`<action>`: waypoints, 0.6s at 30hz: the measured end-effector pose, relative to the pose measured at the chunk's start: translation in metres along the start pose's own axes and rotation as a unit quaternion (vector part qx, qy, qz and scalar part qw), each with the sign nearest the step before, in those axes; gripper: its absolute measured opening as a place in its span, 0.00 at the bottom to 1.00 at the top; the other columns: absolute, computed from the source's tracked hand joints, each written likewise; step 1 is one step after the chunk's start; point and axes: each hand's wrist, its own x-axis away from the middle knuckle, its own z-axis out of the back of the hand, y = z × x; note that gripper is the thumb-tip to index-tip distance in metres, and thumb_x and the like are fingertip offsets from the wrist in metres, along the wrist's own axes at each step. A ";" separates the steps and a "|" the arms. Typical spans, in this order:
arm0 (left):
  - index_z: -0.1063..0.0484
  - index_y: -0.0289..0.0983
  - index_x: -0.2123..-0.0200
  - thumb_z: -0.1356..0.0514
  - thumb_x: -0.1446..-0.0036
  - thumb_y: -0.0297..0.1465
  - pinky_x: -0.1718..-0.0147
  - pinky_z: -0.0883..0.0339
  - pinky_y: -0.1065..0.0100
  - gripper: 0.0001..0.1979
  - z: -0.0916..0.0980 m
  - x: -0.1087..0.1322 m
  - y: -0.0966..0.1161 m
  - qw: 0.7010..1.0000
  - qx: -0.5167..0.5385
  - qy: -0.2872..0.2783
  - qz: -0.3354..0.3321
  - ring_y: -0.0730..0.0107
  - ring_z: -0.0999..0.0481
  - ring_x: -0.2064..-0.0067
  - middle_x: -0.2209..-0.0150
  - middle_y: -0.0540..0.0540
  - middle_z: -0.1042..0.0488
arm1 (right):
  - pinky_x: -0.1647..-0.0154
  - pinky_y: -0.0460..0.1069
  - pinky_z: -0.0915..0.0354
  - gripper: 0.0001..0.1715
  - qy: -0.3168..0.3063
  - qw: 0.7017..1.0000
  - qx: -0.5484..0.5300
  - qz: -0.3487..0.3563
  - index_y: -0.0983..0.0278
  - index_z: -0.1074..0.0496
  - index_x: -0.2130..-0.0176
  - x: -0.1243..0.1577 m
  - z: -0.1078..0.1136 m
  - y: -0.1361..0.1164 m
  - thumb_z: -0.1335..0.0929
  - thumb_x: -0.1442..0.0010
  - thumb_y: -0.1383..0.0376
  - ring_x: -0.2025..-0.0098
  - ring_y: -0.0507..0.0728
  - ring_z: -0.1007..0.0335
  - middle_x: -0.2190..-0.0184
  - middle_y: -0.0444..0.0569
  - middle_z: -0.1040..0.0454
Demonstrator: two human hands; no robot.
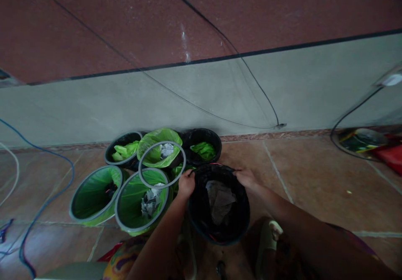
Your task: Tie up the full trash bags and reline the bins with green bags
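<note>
A small bin lined with a black bag (220, 225) stands on the tiled floor just in front of me, crumpled grey paper (220, 200) inside it. My left hand (186, 184) is closed on the black bag's edge at the bin's left rim. My right hand (246, 178) pinches the bag's edge at the far right rim. A loose grey ring (162, 164) lies tilted across the green-lined bins to the left.
Several small bins stand in a cluster against the wall: two green-lined ones (94, 194) at left, others (201, 146) behind with green bags. A blue cable (47, 200) snakes over the floor at left. Black cables (251, 79) run along the wall. Coloured items (364, 140) lie at right.
</note>
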 end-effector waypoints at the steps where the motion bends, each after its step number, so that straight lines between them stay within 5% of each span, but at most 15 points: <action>1: 0.21 0.34 0.57 0.47 0.38 0.28 0.54 0.31 0.69 0.15 0.004 0.001 -0.001 1.000 0.004 0.005 0.006 0.65 0.21 0.57 0.58 0.43 0.19 | 0.74 0.44 0.35 0.13 -0.002 1.000 0.003 -0.007 0.67 0.21 0.65 -0.001 0.005 0.000 0.35 0.45 0.68 0.71 0.55 0.24 0.70 0.49 0.20; 5: 0.24 0.33 0.55 0.49 0.37 0.28 0.53 0.33 0.69 0.15 0.017 0.013 -0.005 0.999 -0.034 0.019 0.038 0.64 0.21 0.53 0.55 0.41 0.20 | 0.66 0.45 0.32 0.11 -0.050 0.998 0.014 0.021 0.66 0.21 0.63 0.002 0.022 0.005 0.31 0.47 0.66 0.64 0.57 0.23 0.67 0.50 0.19; 9: 0.29 0.31 0.49 0.40 0.41 0.39 0.54 0.32 0.66 0.22 0.020 0.036 -0.006 0.990 -0.113 -0.022 0.076 0.57 0.22 0.50 0.52 0.35 0.21 | 0.59 0.48 0.30 0.15 -0.156 0.982 0.063 0.086 0.64 0.21 0.60 0.018 0.030 0.013 0.28 0.50 0.67 0.59 0.58 0.24 0.64 0.49 0.19; 12: 0.30 0.30 0.47 0.37 0.45 0.36 0.58 0.32 0.67 0.24 0.018 0.054 -0.008 0.973 -0.193 -0.086 0.097 0.55 0.21 0.51 0.53 0.33 0.21 | 0.62 0.49 0.31 0.03 -0.130 0.969 0.193 0.088 0.64 0.22 0.71 0.033 0.035 0.010 0.27 0.52 0.68 0.64 0.58 0.25 0.73 0.46 0.22; 15: 0.25 0.31 0.55 0.43 0.42 0.25 0.58 0.34 0.68 0.13 0.023 0.063 -0.010 0.957 -0.257 -0.105 0.090 0.56 0.21 0.51 0.54 0.33 0.21 | 0.70 0.46 0.35 0.10 -0.107 0.962 0.242 0.067 0.64 0.27 0.81 0.045 0.043 -0.001 0.28 0.51 0.68 0.72 0.55 0.29 0.83 0.44 0.30; 18: 0.22 0.32 0.60 0.45 0.43 0.22 0.60 0.34 0.69 0.12 0.040 0.064 -0.011 0.961 -0.252 -0.079 0.085 0.57 0.20 0.54 0.57 0.34 0.19 | 0.77 0.43 0.39 0.11 -0.110 0.975 0.195 0.010 0.64 0.28 0.79 0.053 0.052 -0.008 0.31 0.46 0.68 0.78 0.50 0.33 0.84 0.42 0.32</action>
